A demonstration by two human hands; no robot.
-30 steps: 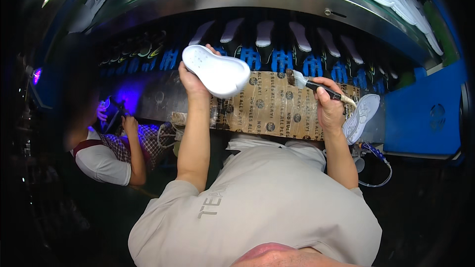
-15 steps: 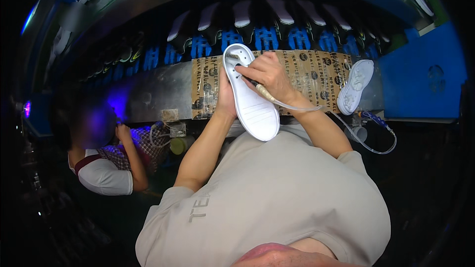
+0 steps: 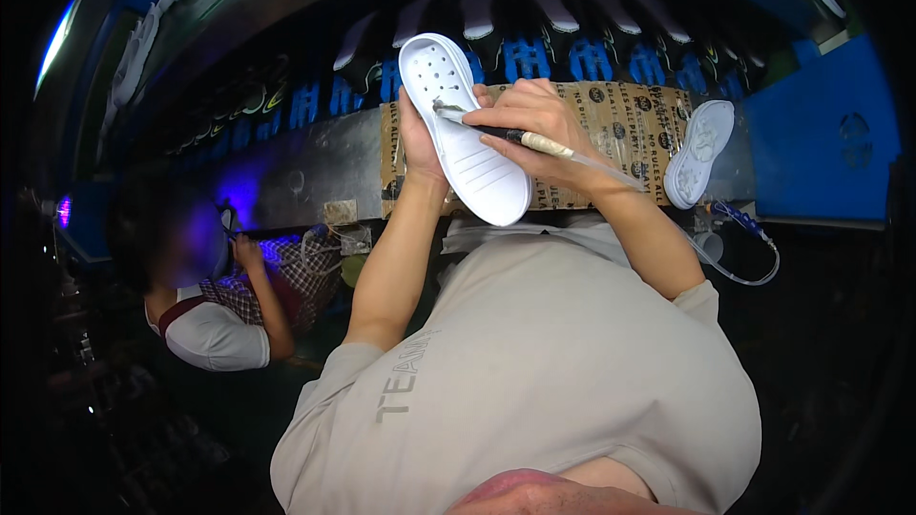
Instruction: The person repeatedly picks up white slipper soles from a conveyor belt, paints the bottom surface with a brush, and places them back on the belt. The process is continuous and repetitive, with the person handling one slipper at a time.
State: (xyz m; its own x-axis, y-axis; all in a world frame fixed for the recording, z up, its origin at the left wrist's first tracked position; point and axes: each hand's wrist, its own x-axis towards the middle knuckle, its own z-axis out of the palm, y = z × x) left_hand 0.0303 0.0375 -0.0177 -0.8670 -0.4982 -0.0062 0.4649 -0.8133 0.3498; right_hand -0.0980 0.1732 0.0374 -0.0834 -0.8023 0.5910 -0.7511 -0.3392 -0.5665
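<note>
My left hand (image 3: 421, 145) is closed around the left edge of a white shoe sole (image 3: 483, 179), tilted with its hollow inner face toward me. The sole has several small holes in its upper half and grooves across its lower half. In my right hand (image 3: 546, 122) is a glue brush (image 3: 523, 139) with a dark and cream handle and a clear tube at its back end. Its bristles rest on the middle of the sole, below the holes. Some of my left fingers are hidden behind the sole.
Brown printed cardboard (image 3: 611, 133) covers the bench beneath my hands. A second white sole (image 3: 701, 154) lies at its right end, near a blue panel (image 3: 816, 133). Behind stand shoes on lasts (image 3: 479, 14) in blue holders (image 3: 527, 59). A co-worker (image 3: 215, 329) sits at the left.
The brush has moved from the holed upper end of the sole down to its middle. The sole has risen in view and shifted slightly left. The shoes behind appear further right.
</note>
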